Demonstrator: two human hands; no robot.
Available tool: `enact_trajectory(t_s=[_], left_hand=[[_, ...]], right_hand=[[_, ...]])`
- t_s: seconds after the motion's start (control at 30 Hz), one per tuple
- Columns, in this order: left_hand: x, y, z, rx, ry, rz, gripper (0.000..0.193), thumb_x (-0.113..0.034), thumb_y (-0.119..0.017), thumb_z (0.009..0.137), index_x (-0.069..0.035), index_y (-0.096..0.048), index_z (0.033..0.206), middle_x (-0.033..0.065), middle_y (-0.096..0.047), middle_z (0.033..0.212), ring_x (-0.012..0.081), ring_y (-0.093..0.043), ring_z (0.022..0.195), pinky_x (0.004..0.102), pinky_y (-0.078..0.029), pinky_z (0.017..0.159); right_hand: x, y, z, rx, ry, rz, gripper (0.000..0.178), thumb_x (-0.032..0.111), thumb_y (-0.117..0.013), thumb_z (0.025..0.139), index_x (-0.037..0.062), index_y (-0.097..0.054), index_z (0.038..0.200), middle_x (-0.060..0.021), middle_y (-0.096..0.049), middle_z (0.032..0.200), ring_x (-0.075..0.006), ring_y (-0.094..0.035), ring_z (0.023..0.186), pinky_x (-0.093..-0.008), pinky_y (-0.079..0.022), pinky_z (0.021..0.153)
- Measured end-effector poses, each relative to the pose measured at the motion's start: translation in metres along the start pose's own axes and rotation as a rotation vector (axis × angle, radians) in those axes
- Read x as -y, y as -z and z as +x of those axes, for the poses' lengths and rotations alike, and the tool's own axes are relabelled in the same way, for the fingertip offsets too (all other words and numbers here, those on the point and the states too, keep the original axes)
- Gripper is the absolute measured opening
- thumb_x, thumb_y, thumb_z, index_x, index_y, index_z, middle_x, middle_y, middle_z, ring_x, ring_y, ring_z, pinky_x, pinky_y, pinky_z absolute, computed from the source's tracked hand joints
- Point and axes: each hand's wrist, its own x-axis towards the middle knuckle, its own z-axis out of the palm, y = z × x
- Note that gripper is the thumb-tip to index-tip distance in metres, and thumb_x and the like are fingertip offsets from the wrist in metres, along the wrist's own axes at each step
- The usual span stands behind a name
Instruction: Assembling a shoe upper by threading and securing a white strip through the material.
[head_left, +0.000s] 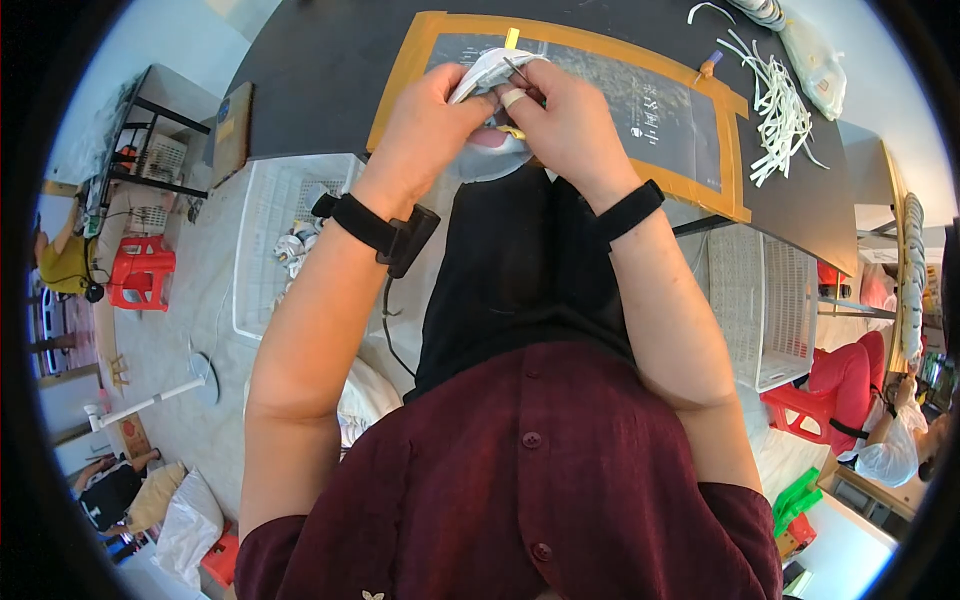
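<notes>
Both hands are raised over the table's near edge, close together on a small soft white fabric piece [492, 70] with pink and yellow parts. My left hand [425, 125] is closed on its left side, thumb and fingers pinching the edge. My right hand [575, 120], with a light band round one finger, pinches the right side. A thin dark metal tool [514, 70] shows at the right fingertips; its kind is too small to tell. The lower part of the piece hangs below the fingers, and the hands hide much of its middle.
A grey printed sheet edged with brown tape [690, 130] lies on the dark table [320, 60]. White strips [780, 120] and a plastic bag [815, 70] lie at right. White baskets stand left [250, 240] and right [745, 310] below the table. Other people sit farther off.
</notes>
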Motion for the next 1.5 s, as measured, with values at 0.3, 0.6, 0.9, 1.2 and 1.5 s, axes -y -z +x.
enact_trajectory(t_s=[0.3, 0.6, 0.9, 1.2, 1.5], left_hand=[[0.001, 0.001, 0.004, -0.173, -0.240, 0.752, 0.026, -0.024, -0.068, 0.081, -0.003, -0.066, 0.096, 0.0169, -0.066, 0.080, 0.0326, -0.065, 0.075, 0.0395, -0.049, 0.068], [0.011, 0.011, 0.006, -0.196, -0.251, 0.715, 0.026, -0.025, -0.068, 0.084, -0.002, -0.065, 0.095, 0.0148, -0.065, 0.079, 0.0285, -0.063, 0.072, 0.0380, -0.048, 0.066], [-0.004, 0.016, 0.004, -0.026, -0.020, 0.418, 0.023, -0.017, -0.068, 0.086, 0.002, -0.067, 0.100, 0.0048, -0.064, 0.083, 0.0102, -0.056, 0.072, 0.0281, -0.045, 0.065], [0.003, 0.016, 0.004, -0.065, -0.164, 0.669, 0.026, -0.021, -0.068, 0.085, 0.001, -0.066, 0.100, 0.0130, -0.066, 0.084, 0.0222, -0.064, 0.075, 0.0338, -0.049, 0.068], [0.012, 0.013, 0.004, -0.150, -0.206, 0.752, 0.029, -0.027, -0.068, 0.085, -0.002, -0.066, 0.099, 0.0140, -0.067, 0.086, 0.0271, -0.065, 0.077, 0.0362, -0.048, 0.070]], right_hand=[[-0.009, -0.014, -0.006, -0.130, -0.010, 0.026, 0.016, 0.018, -0.063, 0.088, 0.0016, -0.062, 0.086, -0.0144, -0.066, 0.075, -0.0309, -0.065, 0.071, -0.0391, -0.050, 0.066], [-0.007, -0.019, 0.000, -0.105, -0.163, 0.213, 0.016, 0.017, -0.063, 0.089, 0.0008, -0.064, 0.089, -0.0121, -0.067, 0.078, -0.0220, -0.063, 0.070, -0.0355, -0.050, 0.066], [-0.009, -0.017, -0.004, -0.039, -0.206, 0.286, 0.013, 0.013, -0.063, 0.088, 0.0005, -0.062, 0.088, -0.0093, -0.065, 0.075, -0.0159, -0.059, 0.070, -0.0320, -0.048, 0.066], [-0.015, -0.017, -0.004, -0.035, -0.149, 0.210, 0.014, 0.015, -0.064, 0.088, 0.0015, -0.062, 0.090, -0.0106, -0.065, 0.075, -0.0193, -0.060, 0.069, -0.0335, -0.048, 0.066], [-0.015, -0.021, -0.004, -0.062, -0.075, 0.133, 0.016, 0.017, -0.064, 0.087, 0.0017, -0.063, 0.091, -0.0134, -0.067, 0.079, -0.0248, -0.063, 0.073, -0.0354, -0.050, 0.070]])
